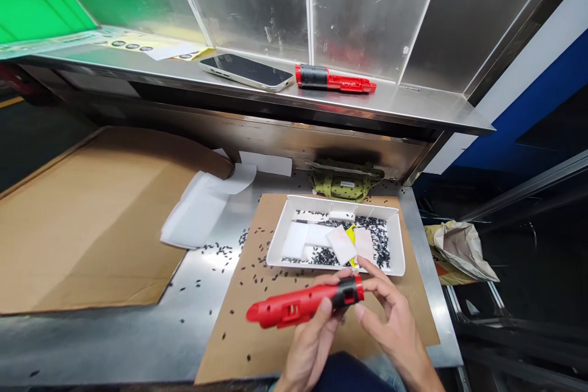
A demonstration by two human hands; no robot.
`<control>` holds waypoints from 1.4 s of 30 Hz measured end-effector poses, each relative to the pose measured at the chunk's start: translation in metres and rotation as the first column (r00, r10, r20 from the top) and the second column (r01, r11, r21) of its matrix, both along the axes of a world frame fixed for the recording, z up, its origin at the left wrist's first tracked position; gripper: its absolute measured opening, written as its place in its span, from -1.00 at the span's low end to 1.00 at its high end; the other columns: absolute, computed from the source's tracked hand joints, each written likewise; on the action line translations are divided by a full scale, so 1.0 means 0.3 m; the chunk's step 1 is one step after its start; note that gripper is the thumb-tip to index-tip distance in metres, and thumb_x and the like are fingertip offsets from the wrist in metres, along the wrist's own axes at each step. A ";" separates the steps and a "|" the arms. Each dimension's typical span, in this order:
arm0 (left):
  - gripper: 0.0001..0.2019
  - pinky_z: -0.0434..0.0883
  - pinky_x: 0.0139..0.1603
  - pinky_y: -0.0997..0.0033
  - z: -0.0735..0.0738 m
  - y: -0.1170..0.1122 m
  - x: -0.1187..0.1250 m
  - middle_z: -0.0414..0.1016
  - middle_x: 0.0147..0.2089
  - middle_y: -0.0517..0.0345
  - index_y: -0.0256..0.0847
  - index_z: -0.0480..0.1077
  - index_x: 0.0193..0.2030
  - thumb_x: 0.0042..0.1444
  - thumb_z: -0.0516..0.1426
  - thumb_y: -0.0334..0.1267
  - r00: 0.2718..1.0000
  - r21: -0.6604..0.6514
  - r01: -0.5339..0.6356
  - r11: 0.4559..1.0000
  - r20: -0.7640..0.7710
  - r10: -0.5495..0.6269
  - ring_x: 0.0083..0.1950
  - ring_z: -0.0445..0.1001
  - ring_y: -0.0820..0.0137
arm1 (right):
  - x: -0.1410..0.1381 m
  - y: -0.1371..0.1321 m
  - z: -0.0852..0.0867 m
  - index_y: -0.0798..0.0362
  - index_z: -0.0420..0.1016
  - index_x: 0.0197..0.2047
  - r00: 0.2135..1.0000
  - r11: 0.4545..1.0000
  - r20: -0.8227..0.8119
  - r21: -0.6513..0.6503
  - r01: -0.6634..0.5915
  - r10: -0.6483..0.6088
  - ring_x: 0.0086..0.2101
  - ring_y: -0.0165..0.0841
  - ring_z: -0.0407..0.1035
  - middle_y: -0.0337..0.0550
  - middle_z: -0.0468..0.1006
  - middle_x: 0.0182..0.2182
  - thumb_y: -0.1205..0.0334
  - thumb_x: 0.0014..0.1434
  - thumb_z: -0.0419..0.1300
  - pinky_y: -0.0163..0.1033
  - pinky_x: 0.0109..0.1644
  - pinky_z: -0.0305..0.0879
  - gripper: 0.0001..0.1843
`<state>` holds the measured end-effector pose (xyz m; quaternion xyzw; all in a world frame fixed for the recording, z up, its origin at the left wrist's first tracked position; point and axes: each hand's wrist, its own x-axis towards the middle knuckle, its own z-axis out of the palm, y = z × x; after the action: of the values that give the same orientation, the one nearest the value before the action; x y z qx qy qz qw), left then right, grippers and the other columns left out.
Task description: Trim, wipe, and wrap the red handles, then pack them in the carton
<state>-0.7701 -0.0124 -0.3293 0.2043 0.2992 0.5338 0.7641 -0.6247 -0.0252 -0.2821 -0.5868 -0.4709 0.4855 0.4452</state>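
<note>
A red plastic tool housing [294, 305] with a black section near its right end lies level above the cardboard sheet. My left hand [313, 334] is closed around the black section, thumb in front and fingers behind. Beside the housing's right end, my right hand [390, 318] has its fingers apart; whether a fingertip touches the rim I cannot tell. Just beyond the hands stands a white tray [401, 239] with many small black parts [324, 256], several white pads [340, 245] and a yellow piece [351, 235].
On the metal shelf [427, 107] lie a phone [248, 70], a similar red and black housing [337, 79] and yellow sheets. A green patterned pouch [346, 185] sits behind the tray. Left are white foam sheets [195, 211] and a large cardboard box [92, 220]. Black parts are scattered about the table.
</note>
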 end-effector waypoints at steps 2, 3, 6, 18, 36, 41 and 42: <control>-0.77 0.38 0.19 0.18 0.015 0.016 0.001 0.60 0.02 0.07 -0.06 0.54 -0.14 0.07 0.28 -0.09 0.986 -0.125 -0.018 0.992 0.160 0.038 0.13 0.48 0.15 | 0.015 -0.017 0.007 -0.05 0.53 -0.29 0.998 0.998 0.037 0.051 0.043 -0.045 0.29 -0.10 0.09 -0.06 0.31 0.27 0.19 0.06 0.22 0.11 0.36 -0.05 -0.89; -0.77 0.43 0.14 0.25 0.024 0.022 0.000 0.62 0.00 0.07 -0.07 0.55 -0.15 0.06 0.29 -0.09 0.976 -0.148 -0.006 0.989 0.216 0.039 0.09 0.52 0.17 | 0.020 -0.025 0.011 -0.06 0.51 -0.33 0.994 0.993 0.062 0.087 0.080 -0.086 0.29 -0.10 0.09 -0.08 0.32 0.26 0.18 0.09 0.21 0.11 0.36 -0.06 -0.92; -0.77 0.46 0.07 0.37 0.050 0.030 -0.004 0.61 0.02 0.03 -0.10 0.58 -0.16 0.05 0.30 -0.11 0.940 -0.139 0.086 0.987 0.340 -0.034 0.07 0.54 0.21 | 0.016 -0.045 0.023 -0.05 0.42 -0.45 0.971 0.966 0.119 0.185 0.183 -0.207 0.29 -0.14 0.07 -0.14 0.39 0.20 0.13 0.18 0.15 0.05 0.36 -0.08 -0.81; -0.68 -0.02 0.45 0.21 0.026 0.055 -0.086 0.46 0.23 0.10 -0.11 0.52 0.04 0.13 0.23 -0.37 0.995 -0.037 -0.064 0.997 0.069 0.066 0.34 0.25 0.17 | 0.077 -0.003 -0.100 -0.02 0.47 -0.09 0.927 0.973 0.337 0.209 0.095 -0.163 -0.14 -0.29 0.47 -0.08 0.56 -0.10 0.13 0.26 0.13 -0.24 -0.09 0.42 -0.79; -0.36 0.24 0.25 0.63 0.135 0.047 -0.080 0.49 0.16 0.00 -0.37 0.41 0.15 0.34 -0.35 -0.09 0.722 0.072 0.259 0.963 0.648 -0.243 0.21 0.41 0.48 | -0.015 -0.009 0.033 0.00 0.48 -0.15 0.864 0.713 0.437 0.687 -0.141 -0.250 -0.24 -0.43 0.39 -0.16 0.33 -0.22 0.50 0.17 0.18 -0.37 -0.22 0.42 -0.77; -0.53 0.23 0.28 0.54 0.132 0.044 -0.071 0.42 0.23 -0.06 -0.41 0.39 0.17 0.41 -0.22 -0.26 0.755 0.135 0.203 0.970 0.609 -0.243 0.29 0.31 0.31 | -0.021 -0.017 0.049 -0.04 0.55 -0.24 0.864 0.780 0.431 0.621 -0.076 -0.259 -0.18 -0.36 0.40 -0.14 0.38 -0.17 0.38 0.18 0.22 -0.30 -0.17 0.39 -0.86; -0.55 0.21 0.31 0.48 0.132 0.043 -0.070 0.38 0.26 -0.08 -0.41 0.38 0.18 0.39 -0.21 -0.32 0.755 0.145 0.191 0.971 0.610 -0.240 0.33 0.25 0.27 | -0.030 -0.022 0.048 -0.06 0.57 -0.26 0.872 0.805 0.421 0.590 -0.055 -0.249 -0.13 -0.33 0.40 -0.12 0.39 -0.13 0.33 0.19 0.22 -0.27 -0.13 0.38 -0.88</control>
<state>-0.7911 0.0006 -0.2897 0.0776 -0.0156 0.4903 0.8680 -0.6338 -0.0318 -0.2678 -0.5462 -0.6604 0.1321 0.4981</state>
